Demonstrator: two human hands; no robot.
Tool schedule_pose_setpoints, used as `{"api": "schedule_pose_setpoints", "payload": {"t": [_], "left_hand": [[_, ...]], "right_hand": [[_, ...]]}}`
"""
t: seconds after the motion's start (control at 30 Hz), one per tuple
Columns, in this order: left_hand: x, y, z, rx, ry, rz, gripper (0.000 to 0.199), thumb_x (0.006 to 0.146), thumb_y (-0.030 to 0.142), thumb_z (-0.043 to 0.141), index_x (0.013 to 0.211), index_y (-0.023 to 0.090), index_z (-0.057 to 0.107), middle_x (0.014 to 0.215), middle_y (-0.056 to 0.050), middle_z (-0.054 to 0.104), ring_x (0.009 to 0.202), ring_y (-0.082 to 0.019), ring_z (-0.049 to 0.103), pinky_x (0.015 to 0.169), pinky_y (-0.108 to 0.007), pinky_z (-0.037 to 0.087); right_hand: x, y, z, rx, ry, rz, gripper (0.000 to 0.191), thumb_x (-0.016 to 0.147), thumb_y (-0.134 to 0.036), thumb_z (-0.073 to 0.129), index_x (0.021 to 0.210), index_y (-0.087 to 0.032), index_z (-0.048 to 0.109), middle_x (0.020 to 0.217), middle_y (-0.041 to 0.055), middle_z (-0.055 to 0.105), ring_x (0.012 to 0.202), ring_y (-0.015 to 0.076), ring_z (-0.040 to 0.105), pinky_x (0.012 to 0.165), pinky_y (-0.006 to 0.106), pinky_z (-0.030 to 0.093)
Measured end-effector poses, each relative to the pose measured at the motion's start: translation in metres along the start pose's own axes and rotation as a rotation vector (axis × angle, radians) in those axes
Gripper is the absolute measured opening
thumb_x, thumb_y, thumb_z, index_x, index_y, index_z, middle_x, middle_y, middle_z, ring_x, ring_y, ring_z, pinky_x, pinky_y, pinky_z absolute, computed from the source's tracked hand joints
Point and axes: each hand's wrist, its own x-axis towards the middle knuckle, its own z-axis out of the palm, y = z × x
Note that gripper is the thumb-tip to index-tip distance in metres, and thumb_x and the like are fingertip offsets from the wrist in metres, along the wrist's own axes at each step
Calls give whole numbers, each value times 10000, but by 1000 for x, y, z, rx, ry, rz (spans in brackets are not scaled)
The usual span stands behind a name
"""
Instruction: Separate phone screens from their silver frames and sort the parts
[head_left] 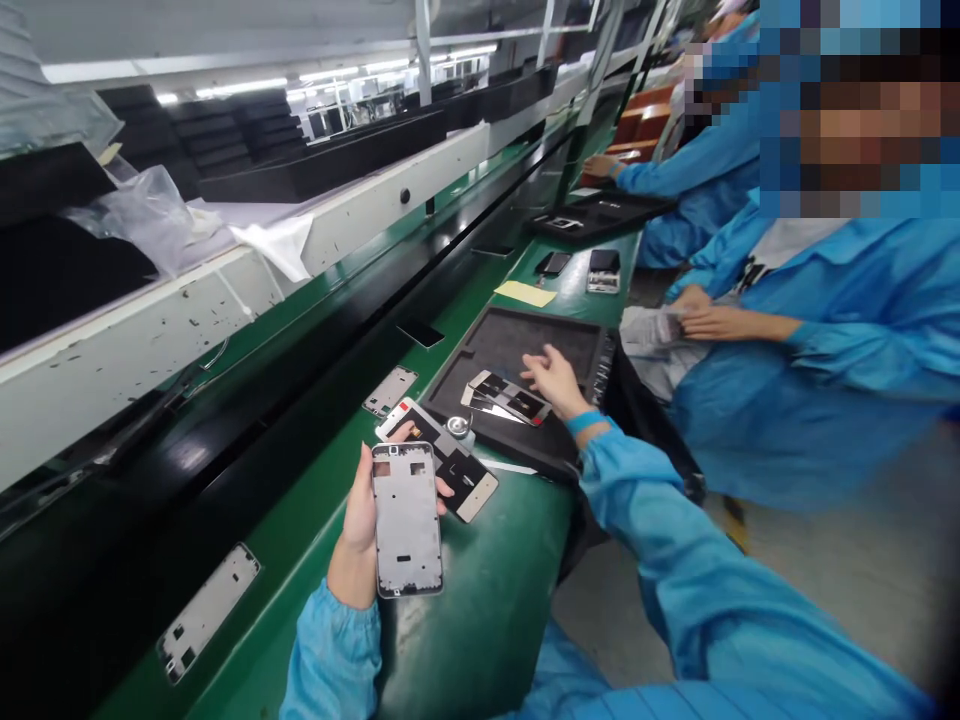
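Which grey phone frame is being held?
The phone frame in the left hand; the lower-left frame and the frame beyond that hand lie with no hand on them.

The left hand (360, 515) stands upright, with its fingers bent in a grip – the right arm (660, 510) stretches farther forward, right hand (556, 382) loosely spread, fingers slightly curved.

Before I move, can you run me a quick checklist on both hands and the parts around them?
1. Frame gripped by left hand: ok.
2. Right hand free: ok, nothing seen in it.
3. Panels resting in tray: ok.
4. Right hand touching those panels: cannot tell.
5. Loose panel clear of left fingers: cannot tell, they overlap in view.
6. Co-worker's hands away from tray: ok.
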Motion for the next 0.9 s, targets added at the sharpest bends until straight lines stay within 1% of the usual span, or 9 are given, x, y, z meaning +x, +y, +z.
{"api": "schedule_pose_setpoints", "payload": {"t": [0.1,0.2,0.3,0.43,0.53,0.6,0.7,0.77,0.9], "left_hand": [[-2,2,8,32,-77,-27,1030,961,820,574,1743,212,294,941,-161,818,709,-326,797,675,-410,628],[-7,4,19,61,-86,-33,975,996,789,556,1727,187,323,944,-156,819,741,-300,804,730,-387,628],[-11,2,27,53,-98,-43,934,1017,762,546,1723,195,319,950,-148,817,759,-295,807,726,-388,638],[-19,-3,35,0,-146,-88,922,1021,774,507,1739,250,263,1006,-164,812,803,-334,809,650,-428,647],[-31,-2,47,-46,-180,0,910,1005,808,498,1716,266,327,1000,-161,811,787,-333,791,669,-484,647],[-41,1,59,-58,-185,98,874,986,811,542,1641,235,475,1033,-170,813,785,-327,781,695,-494,642],[-55,7,74,-48,-148,223,727,982,769,604,1436,206,677,1379,-205,744,784,-285,776,689,-439,631],[-63,9,79,-51,-128,266,685,988,773,587,1373,218,700,1502,-201,677,785,-269,778,672,-415,626],[-71,7,81,-59,-105,299,707,1000,814,505,1373,231,650,1232,-194,788,825,-293,774,682,-428,634]], "right_hand": [[-18,1,3,100,-165,60,432,1072,-559,659,1237,-164,721,1092,83,767,909,215,760,794,380,666],[-53,-5,16,469,-487,223,694,983,-831,562,1011,-161,740,796,50,723,726,214,731,647,341,636],[-84,-22,26,869,-703,425,655,908,-836,674,875,-181,673,758,29,660,721,219,711,649,354,631],[-104,-44,23,1104,-664,567,504,870,-678,824,930,-216,632,848,17,653,772,229,710,701,434,666],[-110,-52,11,1023,-653,560,574,900,-774,688,981,-207,662,906,91,710,789,266,728,628,420,648],[-113,-52,2,903,-613,500,748,941,-879,455,1077,-186,704,953,155,754,781,286,743,601,415,636],[-116,-48,-15,765,-496,363,879,1014,-842,178,1266,-194,716,1034,169,796,785,300,771,636,448,658],[-119,-48,-27,724,-466,257,845,1058,-791,155,1328,-231,727,1069,141,809,830,306,800,704,468,684],[-124,-59,-51,650,-499,2,634,1091,-721,355,1491,-349,676,1338,98,777,1045,326,822,877,467,707]]}}
